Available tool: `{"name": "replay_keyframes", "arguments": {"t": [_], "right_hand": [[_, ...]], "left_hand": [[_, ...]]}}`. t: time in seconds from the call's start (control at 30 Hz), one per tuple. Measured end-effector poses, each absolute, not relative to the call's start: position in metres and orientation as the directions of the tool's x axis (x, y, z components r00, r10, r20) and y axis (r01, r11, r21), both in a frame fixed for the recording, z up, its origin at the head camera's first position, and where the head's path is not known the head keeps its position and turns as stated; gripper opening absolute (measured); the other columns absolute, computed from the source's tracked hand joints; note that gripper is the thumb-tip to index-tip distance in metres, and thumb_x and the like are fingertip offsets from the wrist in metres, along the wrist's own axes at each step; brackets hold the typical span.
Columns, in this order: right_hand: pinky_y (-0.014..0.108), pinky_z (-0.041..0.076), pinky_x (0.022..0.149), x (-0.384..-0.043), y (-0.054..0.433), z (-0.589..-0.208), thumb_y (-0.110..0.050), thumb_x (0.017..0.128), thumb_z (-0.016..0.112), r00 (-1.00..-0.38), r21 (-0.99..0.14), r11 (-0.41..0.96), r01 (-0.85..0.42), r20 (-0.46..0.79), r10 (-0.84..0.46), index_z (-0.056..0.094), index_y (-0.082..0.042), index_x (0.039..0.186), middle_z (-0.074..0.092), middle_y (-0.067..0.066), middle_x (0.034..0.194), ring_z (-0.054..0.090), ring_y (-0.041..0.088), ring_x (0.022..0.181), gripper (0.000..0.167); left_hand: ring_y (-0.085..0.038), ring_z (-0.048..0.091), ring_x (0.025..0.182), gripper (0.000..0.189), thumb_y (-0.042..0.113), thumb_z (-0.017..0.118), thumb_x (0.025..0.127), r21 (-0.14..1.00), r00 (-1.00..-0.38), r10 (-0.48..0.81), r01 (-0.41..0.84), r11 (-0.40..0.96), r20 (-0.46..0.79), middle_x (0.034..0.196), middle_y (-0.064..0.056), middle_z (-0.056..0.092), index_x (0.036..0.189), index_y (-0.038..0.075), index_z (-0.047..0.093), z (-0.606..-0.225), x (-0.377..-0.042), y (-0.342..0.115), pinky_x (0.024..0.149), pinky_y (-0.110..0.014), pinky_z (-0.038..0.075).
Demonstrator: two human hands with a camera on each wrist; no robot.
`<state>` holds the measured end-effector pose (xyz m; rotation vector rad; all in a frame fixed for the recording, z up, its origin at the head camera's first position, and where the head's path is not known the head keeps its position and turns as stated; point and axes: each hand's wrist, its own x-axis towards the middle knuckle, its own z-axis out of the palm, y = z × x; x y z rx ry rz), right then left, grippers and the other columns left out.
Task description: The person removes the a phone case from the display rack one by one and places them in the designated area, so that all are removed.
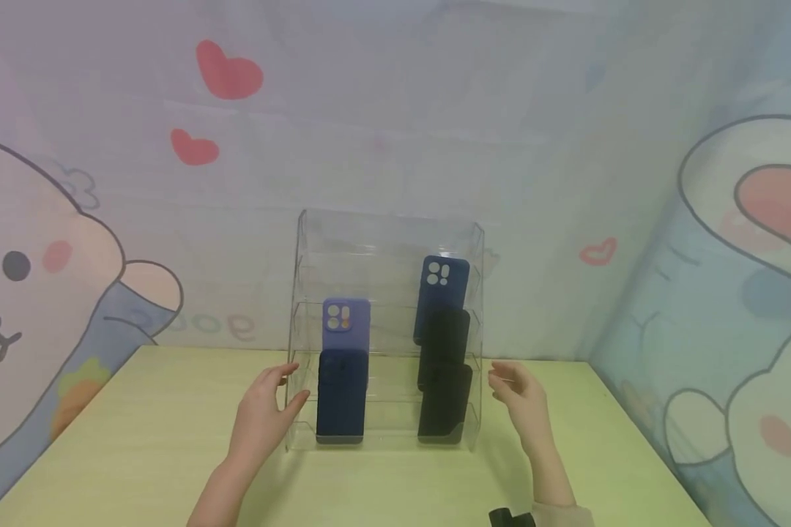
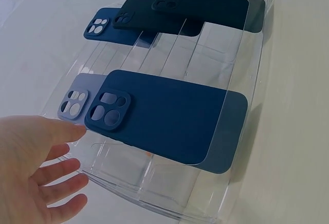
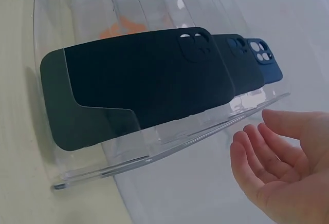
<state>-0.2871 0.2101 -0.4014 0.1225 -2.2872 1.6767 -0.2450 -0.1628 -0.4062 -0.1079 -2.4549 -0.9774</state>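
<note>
Centrally, a clear tiered rack point(image 1: 392, 440) stands on a pale yellow-green table point(image 1: 171, 424), with a person's hands on either side. The left hand point(image 1: 261, 419) is spread, thumb well apart from the fingers, at the rack's left edge; it grips nothing, and whether it touches the plastic is hard to tell. The right hand point(image 1: 524, 407) is empty, its fingers loosely bent, just beside the right edge. Five phone cases lean in the rack. On the left, a dark blue case point(image 1: 341, 397) in front covers the lower part of a purple case point(image 1: 354, 338). On the right, a near-black front case point(image 1: 445, 406) overlaps a second near-black case point(image 1: 445, 337), which partly hides a blue case point(image 1: 443, 296). Behind hangs a cartoon-printed cloth point(image 1: 395, 95) with hearts.
</note>
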Motion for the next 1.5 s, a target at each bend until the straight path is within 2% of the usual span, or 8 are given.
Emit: {"name": "replay_keyframes", "arguments": {"t": [0.23, 0.37, 0.5, 0.73, 0.9, 1.23, 1.37, 1.5], "right_hand": [[0.017, 0.054, 0.086, -0.290, 0.218, -0.414, -0.010, 0.099, 0.056, -0.976, -0.961, 0.203, -0.189, 0.207, 0.071, 0.050, 0.007, 0.132, 0.058, 0.022, 0.126, 0.062, 0.002, 0.096, 0.038], [0.017, 0.053, 0.088, -0.292, 0.222, -0.420, -0.011, 0.099, 0.056, -0.985, -0.973, 0.173, -0.151, 0.163, 0.059, 0.048, 0.007, 0.134, 0.058, 0.016, 0.125, 0.061, 0.004, 0.098, 0.041], [0.018, 0.053, 0.089, -0.296, 0.223, -0.426, -0.008, 0.099, 0.055, -0.991, -0.983, 0.138, -0.118, 0.126, 0.049, 0.047, 0.007, 0.134, 0.059, 0.010, 0.119, 0.060, 0.004, 0.096, 0.040], [0.020, 0.054, 0.089, -0.300, 0.220, -0.433, -0.005, 0.097, 0.055, -0.994, -0.993, 0.069, -0.098, 0.101, 0.046, 0.045, 0.011, 0.134, 0.062, 0.001, 0.108, 0.062, 0.004, 0.094, 0.042], [0.021, 0.054, 0.090, -0.302, 0.216, -0.438, -0.001, 0.096, 0.055, -0.994, -0.995, 0.037, -0.098, 0.099, 0.045, 0.046, 0.012, 0.133, 0.062, -0.002, 0.104, 0.062, 0.004, 0.092, 0.040], [0.022, 0.054, 0.090, -0.303, 0.213, -0.443, -0.001, 0.095, 0.056, -0.996, -0.996, -0.006, -0.088, 0.088, 0.029, 0.046, 0.013, 0.132, 0.063, -0.003, 0.103, 0.062, 0.005, 0.092, 0.041], [0.023, 0.054, 0.092, -0.303, 0.214, -0.442, -0.003, 0.095, 0.058, -0.995, -0.995, 0.021, -0.094, 0.095, 0.019, 0.047, 0.011, 0.134, 0.062, 0.003, 0.112, 0.062, 0.005, 0.096, 0.043], [0.023, 0.053, 0.094, -0.302, 0.215, -0.442, -0.004, 0.096, 0.058, -0.995, -0.994, 0.045, -0.095, 0.096, 0.019, 0.048, 0.010, 0.135, 0.060, 0.012, 0.123, 0.062, 0.003, 0.098, 0.043]], "left_hand": [[-0.037, 0.061, 0.112, 0.046, 0.015, 0.072, 0.088, 0.638, -0.874, -0.122, 0.242, 0.731, 0.471, 0.127, -0.019, 0.061, 0.130, 0.001, 0.058, -0.407, -0.242, -0.163, 0.092, -0.056, 0.050], [-0.035, 0.063, 0.109, 0.045, 0.014, 0.073, 0.087, 0.650, -0.865, -0.135, 0.252, 0.717, 0.483, 0.125, -0.018, 0.063, 0.127, 0.000, 0.060, -0.407, -0.243, -0.162, 0.087, -0.050, 0.054], [-0.031, 0.064, 0.106, 0.043, 0.013, 0.074, 0.086, 0.670, -0.858, -0.136, 0.277, 0.689, 0.495, 0.123, -0.016, 0.064, 0.126, 0.001, 0.061, -0.408, -0.247, -0.158, 0.082, -0.043, 0.055], [-0.029, 0.064, 0.106, 0.045, 0.014, 0.074, 0.086, 0.696, -0.875, -0.121, 0.281, 0.661, 0.468, 0.123, -0.013, 0.064, 0.128, 0.003, 0.060, -0.407, -0.252, -0.149, 0.081, -0.043, 0.056], [-0.028, 0.065, 0.102, 0.045, 0.014, 0.073, 0.088, 0.701, -0.882, -0.125, 0.267, 0.661, 0.453, 0.124, -0.013, 0.063, 0.130, 0.003, 0.059, -0.403, -0.257, -0.148, 0.076, -0.037, 0.055], [-0.030, 0.068, 0.094, 0.044, 0.014, 0.070, 0.090, 0.716, -0.890, -0.138, 0.249, 0.652, 0.435, 0.122, -0.018, 0.064, 0.130, 0.002, 0.059, -0.400, -0.271, -0.148, 0.084, -0.050, 0.053], [-0.026, 0.065, 0.082, 0.042, 0.015, 0.070, 0.091, 0.718, -0.898, -0.144, 0.227, 0.658, 0.416, 0.120, -0.017, 0.065, 0.129, 0.002, 0.060, -0.399, -0.276, -0.146, 0.071, -0.039, 0.054], [-0.016, 0.055, 0.070, 0.039, 0.017, 0.069, 0.091, 0.732, -0.905, -0.165, 0.197, 0.653, 0.391, 0.117, -0.015, 0.068, 0.128, 0.003, 0.062, -0.398, -0.279, -0.144, 0.057, -0.026, 0.042]]}}
